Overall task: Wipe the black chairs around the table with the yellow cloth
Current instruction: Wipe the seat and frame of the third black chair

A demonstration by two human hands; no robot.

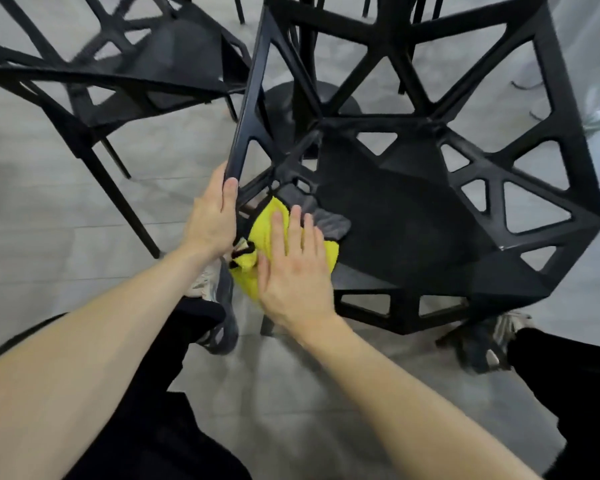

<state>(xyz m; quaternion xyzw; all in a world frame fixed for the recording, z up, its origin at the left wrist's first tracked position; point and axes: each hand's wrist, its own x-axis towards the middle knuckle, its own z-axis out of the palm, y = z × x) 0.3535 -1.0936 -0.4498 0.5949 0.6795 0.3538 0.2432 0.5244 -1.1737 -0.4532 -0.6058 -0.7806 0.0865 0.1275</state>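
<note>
A black openwork chair (pixel 413 209) stands right in front of me, seen from above. The yellow cloth (pixel 262 230), with a grey side folded out at its far edge, lies on the seat's near left corner. My right hand (pixel 291 268) presses flat on the cloth with straight fingers. My left hand (pixel 213 216) grips the lower end of the chair's left side bar, thumb hooked over the frame. A second black chair (pixel 118 74) stands to the left.
The table's black round base and post (pixel 305 98) rise behind the near chair. More black legs show at the top. My feet in grey shoes (pixel 219 306) stand on the grey plank floor beside the chair's legs.
</note>
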